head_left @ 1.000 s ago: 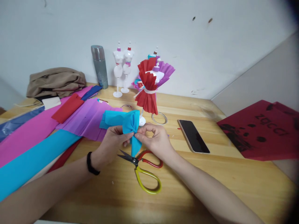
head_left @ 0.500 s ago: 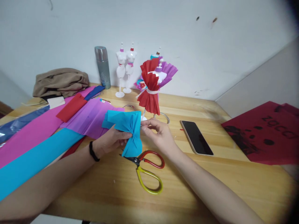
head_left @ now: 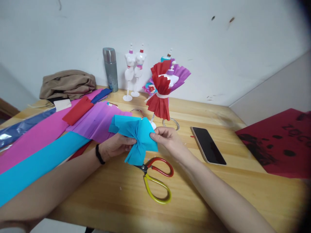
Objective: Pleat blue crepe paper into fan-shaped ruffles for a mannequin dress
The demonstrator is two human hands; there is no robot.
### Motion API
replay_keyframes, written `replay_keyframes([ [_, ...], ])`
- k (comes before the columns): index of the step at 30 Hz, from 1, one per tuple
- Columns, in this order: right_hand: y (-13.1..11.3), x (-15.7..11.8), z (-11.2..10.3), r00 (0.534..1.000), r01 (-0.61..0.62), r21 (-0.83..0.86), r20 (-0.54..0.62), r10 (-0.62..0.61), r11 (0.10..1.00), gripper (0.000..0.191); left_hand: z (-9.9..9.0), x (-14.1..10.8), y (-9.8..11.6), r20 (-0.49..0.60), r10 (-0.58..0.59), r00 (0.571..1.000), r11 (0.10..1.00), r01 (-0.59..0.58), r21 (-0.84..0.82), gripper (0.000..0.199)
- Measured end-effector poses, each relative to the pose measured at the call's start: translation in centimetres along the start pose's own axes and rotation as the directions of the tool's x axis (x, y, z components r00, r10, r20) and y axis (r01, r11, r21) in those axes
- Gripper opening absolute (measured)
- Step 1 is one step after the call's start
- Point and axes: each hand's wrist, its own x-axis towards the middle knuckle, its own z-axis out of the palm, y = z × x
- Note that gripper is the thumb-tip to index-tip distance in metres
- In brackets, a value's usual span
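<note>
A blue piece of crepe paper point(head_left: 136, 129), gathered into folds at its middle, is held above the table in both hands. My left hand point(head_left: 119, 144) pinches the gathered folds, thumb on top. With thumb and forefinger, my right hand point(head_left: 165, 137) grips the paper's right edge. Just below the paper lie scissors point(head_left: 157, 181) with one red and one yellow handle, their blades partly hidden under it. Behind my right hand stands a small white dress form point(head_left: 171, 79) wearing red pleated paper point(head_left: 159, 108) tied with a pale band at the waist.
Strips of pink, purple and blue paper point(head_left: 48, 158) spread over the left side. A phone point(head_left: 209, 145) and a red bag point(head_left: 274, 142) are on the right. Two bare dress forms point(head_left: 128, 74), a thermos point(head_left: 110, 69) and brown cloth point(head_left: 68, 84) stand or lie at the back.
My right hand has moved onto the blue paper's right edge and drawn it outward, so the right side is spread wider. My left hand keeps its pinch. The view has shifted slightly.
</note>
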Motion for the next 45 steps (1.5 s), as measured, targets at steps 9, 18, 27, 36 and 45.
replay_keyframes([
  [9, 0.4, 0.0, 0.1, 0.999, 0.005, 0.018, 0.037, -0.005, 1.0, 0.03, 0.3, 0.1, -0.1, 0.033, 0.02, 0.999, 0.999, -0.019, -0.037, 0.037],
  [18, -0.4, -0.7, -0.1, 0.854, 0.393, -0.494, -0.117, -0.507, 0.775, 0.006, 1.4, 0.1, 0.3, 0.136, 0.053, 0.989, 0.998, -0.047, -0.049, 0.038],
  [27, -1.4, -2.8, 1.4, 0.754, 0.57, -0.528, 0.031, -0.656, 0.63, 0.014, 1.7, 0.0, 0.5, -0.07, 0.087, 0.994, 0.995, -0.091, -0.051, 0.039],
  [36, 1.3, -2.3, 3.5, 0.872, -0.438, 0.333, 0.384, 0.304, 0.835, 0.055, 1.2, -0.4, 1.7, -0.107, 0.142, 0.984, 0.986, -0.151, -0.077, 0.041],
  [45, 2.2, -2.0, 4.5, 0.956, -0.283, 0.57, 0.1, 0.277, 0.771, 0.034, 1.6, 0.0, 1.2, -0.097, 0.123, 0.988, 0.988, -0.131, -0.079, 0.042],
])
